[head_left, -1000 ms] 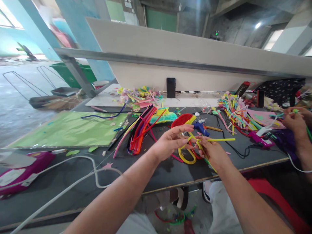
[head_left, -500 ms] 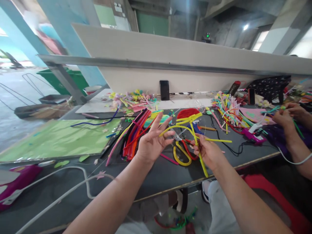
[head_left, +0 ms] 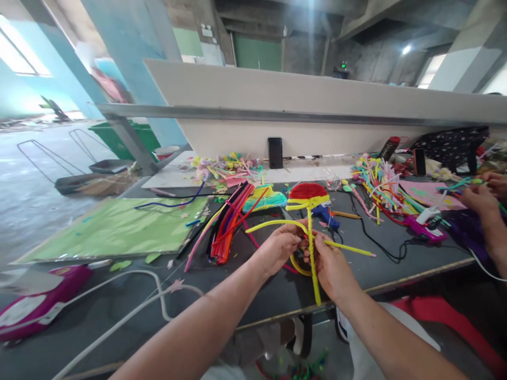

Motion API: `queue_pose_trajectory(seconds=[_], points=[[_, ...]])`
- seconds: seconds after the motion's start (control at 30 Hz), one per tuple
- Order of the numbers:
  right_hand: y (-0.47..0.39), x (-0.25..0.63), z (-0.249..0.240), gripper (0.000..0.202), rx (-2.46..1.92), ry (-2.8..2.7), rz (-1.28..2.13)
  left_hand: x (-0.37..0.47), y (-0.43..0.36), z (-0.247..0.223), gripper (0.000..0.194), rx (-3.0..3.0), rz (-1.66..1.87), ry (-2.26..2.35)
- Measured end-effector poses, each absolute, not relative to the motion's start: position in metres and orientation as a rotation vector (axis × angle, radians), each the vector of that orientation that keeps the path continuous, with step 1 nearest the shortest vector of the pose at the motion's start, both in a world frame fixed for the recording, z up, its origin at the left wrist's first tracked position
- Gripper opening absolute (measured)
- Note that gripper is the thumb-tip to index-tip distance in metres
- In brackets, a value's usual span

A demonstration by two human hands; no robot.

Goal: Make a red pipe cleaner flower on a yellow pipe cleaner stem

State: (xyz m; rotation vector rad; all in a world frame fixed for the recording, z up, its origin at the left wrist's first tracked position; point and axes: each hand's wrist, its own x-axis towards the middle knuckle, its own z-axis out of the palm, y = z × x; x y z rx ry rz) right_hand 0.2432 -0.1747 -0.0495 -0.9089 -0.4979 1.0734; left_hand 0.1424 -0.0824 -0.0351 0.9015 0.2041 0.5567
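Observation:
A figure of yellow pipe cleaners (head_left: 310, 221) stands upright between my hands, with a red rounded top (head_left: 309, 192) above a yellow band. Two yellow strands stick out sideways from its stem. My right hand (head_left: 331, 264) is closed around the stem at the crossing. Close beside it, my left hand (head_left: 282, 246) is pinched at the base of the left strand, its fingertips partly hidden behind the stem. Yellow-handled scissors (head_left: 300, 266) lie on the table behind my hands, mostly covered.
Bundled pipe cleaners (head_left: 227, 232) lie left of my hands, beside a green sheet (head_left: 130, 224). A blue glue gun (head_left: 327, 215) rests behind. A phone (head_left: 275, 153) leans on the white board. Purple power strips (head_left: 425, 229) trail cables. At right, a co-worker's hands (head_left: 481, 198) hold something green.
My left hand, spread open before, has moved right to the stem and closed at the left strand. The yellow figure now stands straighter. The camera view has shifted a little.

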Motion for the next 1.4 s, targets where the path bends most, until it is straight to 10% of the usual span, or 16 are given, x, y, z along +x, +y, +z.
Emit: queue_pose_trajectory(seconds=[1.17,1.4], points=[[-0.17,0.293,-0.019,0.023,-1.019,-0.791,0.853,0.132,-0.074,-0.034,0.02,0.736,0.431,0.182],[-0.175,0.263,0.0,0.026,-1.277,-1.652,0.168,0.144,-0.077,-0.049,0.016,0.782,0.299,0.325]])
